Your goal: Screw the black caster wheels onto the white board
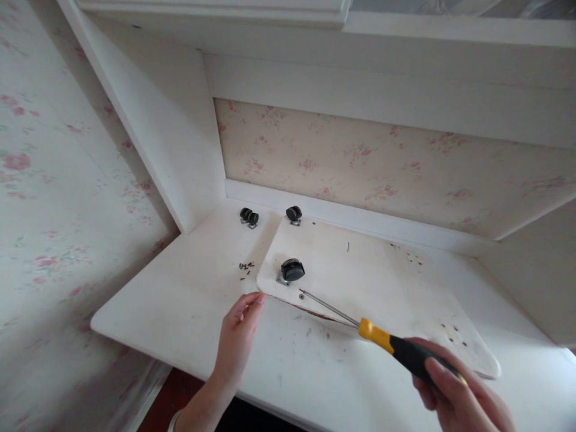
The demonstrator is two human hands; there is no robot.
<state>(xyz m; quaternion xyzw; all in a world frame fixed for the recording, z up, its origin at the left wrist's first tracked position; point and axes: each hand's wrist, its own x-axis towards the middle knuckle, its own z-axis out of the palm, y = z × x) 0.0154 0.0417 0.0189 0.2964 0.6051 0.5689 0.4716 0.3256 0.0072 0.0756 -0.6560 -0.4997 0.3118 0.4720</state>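
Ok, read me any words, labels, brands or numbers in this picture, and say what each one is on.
There are none I can read.
The screwdriver in the right hand shows no legible lettering.
The wheels are too small here to tell any marking.
The wallpaper shows flowers, not letters.

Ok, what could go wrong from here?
The screwdriver might slip toward the left hand, which is at the edge of the board. The screws lie loose on the table and could scatter if bumped.
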